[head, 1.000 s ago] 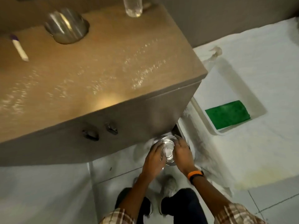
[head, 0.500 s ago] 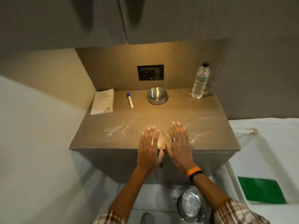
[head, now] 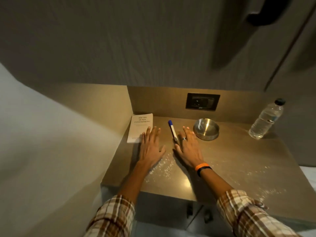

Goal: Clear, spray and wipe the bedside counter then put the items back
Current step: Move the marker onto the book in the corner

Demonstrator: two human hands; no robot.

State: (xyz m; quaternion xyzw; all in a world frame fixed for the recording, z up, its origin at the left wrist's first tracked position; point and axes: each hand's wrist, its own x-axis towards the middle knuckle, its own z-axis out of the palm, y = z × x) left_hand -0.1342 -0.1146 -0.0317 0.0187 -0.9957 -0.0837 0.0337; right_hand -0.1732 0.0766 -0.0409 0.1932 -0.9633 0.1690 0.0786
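The brown bedside counter (head: 230, 161) carries white specks across its front half. On it lie a white book (head: 139, 124) at the far left, a white marker with a blue cap (head: 172, 131), a steel ashtray (head: 206, 129) and a clear water bottle (head: 266, 119) at the far right. My left hand (head: 151, 145) is flat and open, its fingertips at the book's near right corner. My right hand (head: 188, 147) is flat and open between the marker and the ashtray, holding nothing.
A black wall socket (head: 202, 101) sits in the back panel above the counter. A cupboard door with a dark handle (head: 266, 17) hangs overhead at the right. Drawer fronts with small pulls (head: 189, 210) are below the counter's front edge. A pale wall is at the left.
My hands let go of a steel bin on the floor, rose over the counter's front edge, then reached farther back to the book and marker. The view swung up and left.
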